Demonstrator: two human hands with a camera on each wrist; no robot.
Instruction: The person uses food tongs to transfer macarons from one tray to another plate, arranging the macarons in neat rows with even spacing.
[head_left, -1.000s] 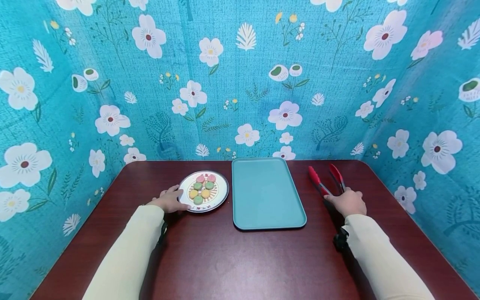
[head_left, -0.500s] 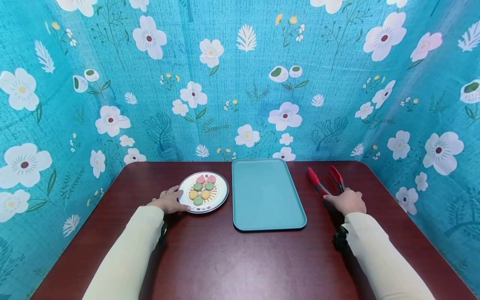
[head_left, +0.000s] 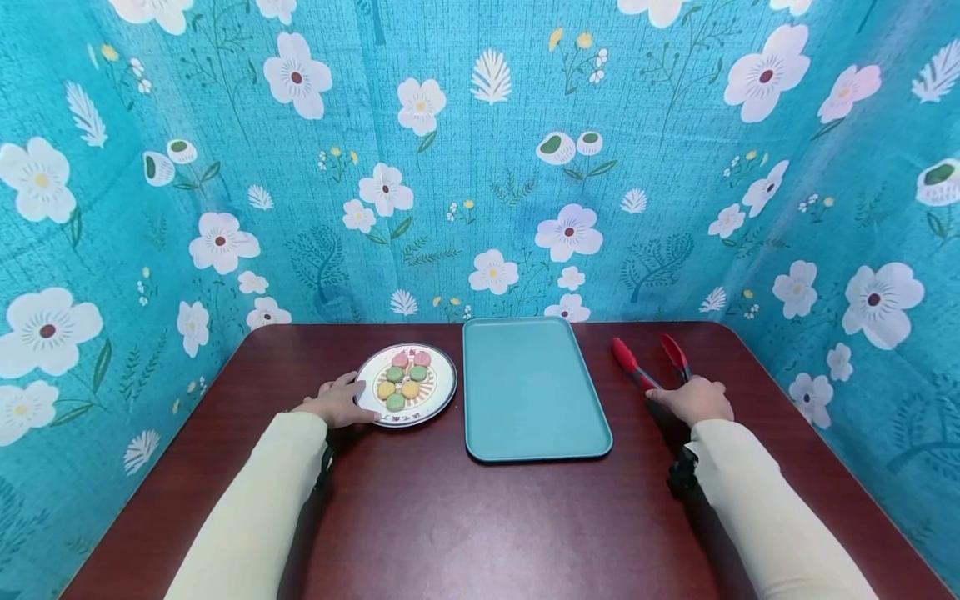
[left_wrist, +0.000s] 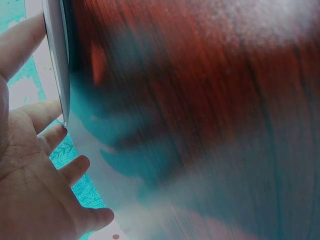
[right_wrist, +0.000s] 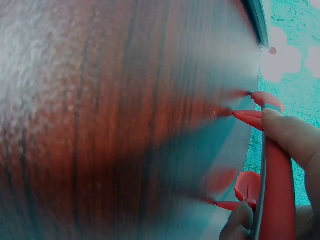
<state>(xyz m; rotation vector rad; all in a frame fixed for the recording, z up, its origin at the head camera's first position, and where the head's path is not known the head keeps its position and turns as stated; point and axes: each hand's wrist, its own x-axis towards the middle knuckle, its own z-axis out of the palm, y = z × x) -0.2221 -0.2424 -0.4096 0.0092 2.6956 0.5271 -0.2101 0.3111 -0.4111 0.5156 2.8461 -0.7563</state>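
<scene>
A white plate (head_left: 437, 402) with a patterned rim lies left of the middle, bearing several pink, green and yellow macarons (head_left: 410, 388). At its left edge, my left hand (head_left: 337, 403) holds the rim with thumb and fingertips; the left wrist view shows the plate's edge (left_wrist: 59, 60) between them, ring and little fingers off it. My right hand (head_left: 697, 402) grips red-tipped tongs (head_left: 630, 360) near the table's right side. Their two arms stand apart, tips pointing to the back. In the right wrist view, the thumb lies along the red handle (right_wrist: 278, 185).
A blue-green rectangular tray (head_left: 534, 392) lies between the plate and the tongs. The dark red-brown table (head_left: 480, 525) is glossy and reflects things. A blue flowered cloth (head_left: 450, 167) hangs around its back and sides.
The tongs' tips have spread slightly farther apart in my right hand. My left hand and the plate stay where they were.
</scene>
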